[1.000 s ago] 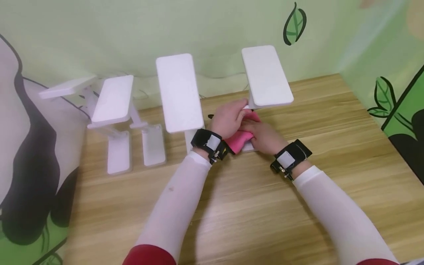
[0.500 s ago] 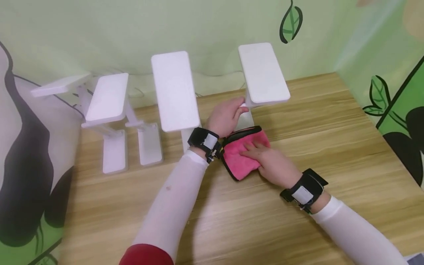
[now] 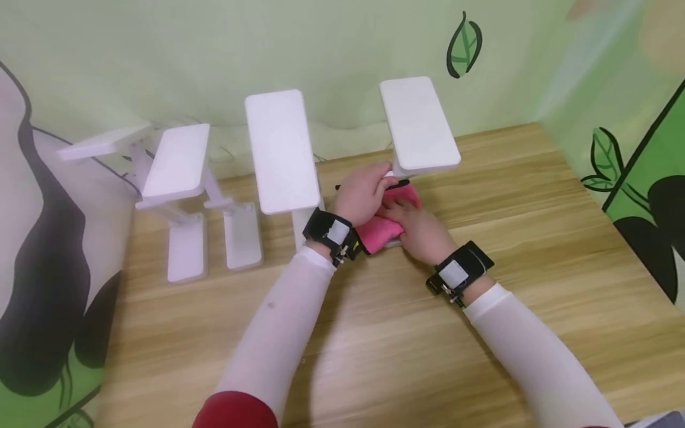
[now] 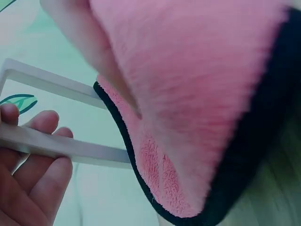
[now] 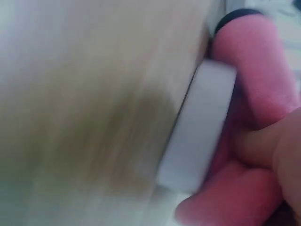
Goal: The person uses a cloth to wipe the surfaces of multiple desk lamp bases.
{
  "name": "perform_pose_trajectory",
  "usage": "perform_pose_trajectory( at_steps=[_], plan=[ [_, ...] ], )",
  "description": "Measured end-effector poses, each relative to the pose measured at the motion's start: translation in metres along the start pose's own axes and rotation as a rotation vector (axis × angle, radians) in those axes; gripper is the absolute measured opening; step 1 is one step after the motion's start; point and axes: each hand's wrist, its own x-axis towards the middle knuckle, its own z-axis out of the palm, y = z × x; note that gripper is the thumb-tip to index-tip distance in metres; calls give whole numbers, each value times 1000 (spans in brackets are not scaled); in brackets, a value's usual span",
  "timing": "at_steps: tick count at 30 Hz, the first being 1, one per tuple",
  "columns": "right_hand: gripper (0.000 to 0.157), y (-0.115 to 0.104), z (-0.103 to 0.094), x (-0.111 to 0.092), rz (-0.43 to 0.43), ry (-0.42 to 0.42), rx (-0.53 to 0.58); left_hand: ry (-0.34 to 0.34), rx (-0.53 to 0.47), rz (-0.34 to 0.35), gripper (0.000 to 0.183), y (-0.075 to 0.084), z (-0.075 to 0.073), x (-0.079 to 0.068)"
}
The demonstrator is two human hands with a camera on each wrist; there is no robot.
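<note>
The left hand (image 3: 361, 193) grips the thin arm of the rightmost white phone stand (image 3: 420, 123). In the left wrist view, its thumb and fingers are curled round the stand's arm (image 4: 94, 153). The right hand (image 3: 425, 232) lies with extended fingers on a plush pink cloth (image 3: 380, 232) with black edging, pressing it onto the stand's base. Folds of the pink cloth (image 5: 256, 61) rise round the right hand's digit in the right wrist view. There the side of the white base (image 5: 200, 125) shows; the cloth and hand hide most of its top.
Another white stand (image 3: 282, 151) rises just left of the left hand. Two more stands, one with a tilted plate (image 3: 179, 160) and one with a flatter plate (image 3: 107, 141), stand farther left. The wooden table (image 3: 508, 238) meets painted walls behind and at both sides.
The right hand slid the cloth toward the front edge of the base, uncovering its rear, then pushed it back toward the arm. The left hand has kept its grip on the stand.
</note>
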Motion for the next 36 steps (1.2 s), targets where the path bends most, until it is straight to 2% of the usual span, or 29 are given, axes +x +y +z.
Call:
perform_pose_trajectory(
  at_steps=[2, 5, 7, 10, 13, 18, 20, 24, 28, 32, 36],
  plan=[
    [64, -9, 2, -3, 15, -13, -6, 19, -13, -21, 21, -4, 1, -1],
    [60, -23, 5, -7, 36, -4, -27, 41, -85, -48, 24, -8, 0, -1],
    [57, -33, 6, -9, 35, 9, -34, 41, -130, -59, 37, -10, -1, -4],
    [53, -46, 6, -14, 10, 48, -43, 35, -162, -71, 56, -11, -9, -12],
    [49, -58, 6, -19, -12, 101, -44, 21, -177, -64, 59, -12, -22, -24],
    [47, -81, 10, -32, -44, 163, -75, -77, -93, -102, 62, -14, -44, -52],
    [48, -91, 13, -39, -78, 157, -91, -77, -29, -99, 61, -15, -49, -68],
    [52, -105, 20, -54, -164, 62, -131, -24, 50, -35, 48, -20, -49, -101],
    [56, -107, 25, -68, -221, -77, -175, -16, 84, -52, 46, -29, -44, -125],
    [64, -101, 22, -79, -263, -199, -169, 15, 120, -131, 47, -39, -42, -135],
    [69, -88, 7, -80, -284, -320, -50, 82, 181, -201, 48, -51, -42, -132]
  ],
)
